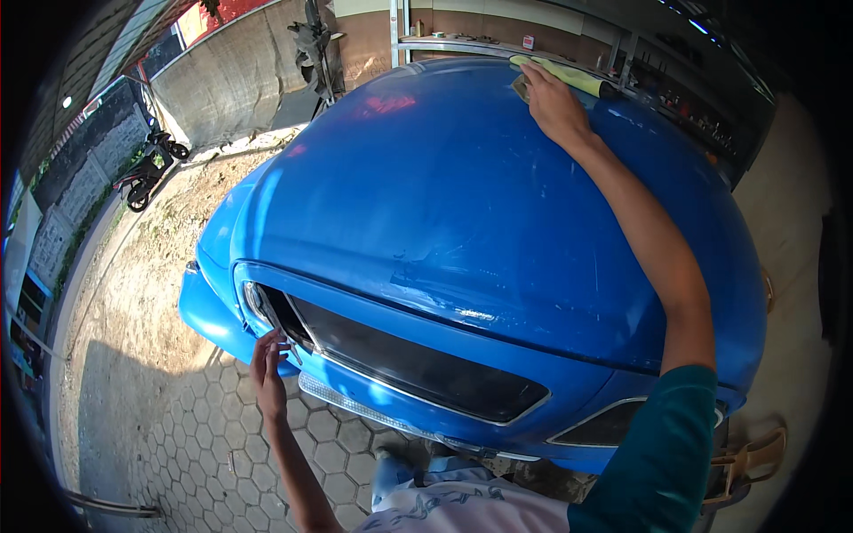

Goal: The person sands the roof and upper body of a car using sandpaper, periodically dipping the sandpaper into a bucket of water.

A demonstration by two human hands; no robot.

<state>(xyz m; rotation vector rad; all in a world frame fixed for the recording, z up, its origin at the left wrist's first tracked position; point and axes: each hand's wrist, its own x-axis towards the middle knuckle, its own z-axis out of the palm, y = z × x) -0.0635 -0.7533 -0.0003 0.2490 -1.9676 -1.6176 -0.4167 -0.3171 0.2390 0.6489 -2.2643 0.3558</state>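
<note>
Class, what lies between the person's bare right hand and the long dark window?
The curved blue car roof, with a glossy patch nearer the dark window than the right hand, as the head view shows.

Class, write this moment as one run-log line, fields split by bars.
left hand: raised by side window, grip unclear | right hand: near far edge of blue roof, by yellow-green cloth, grip unclear | roof: pale marks
</note>
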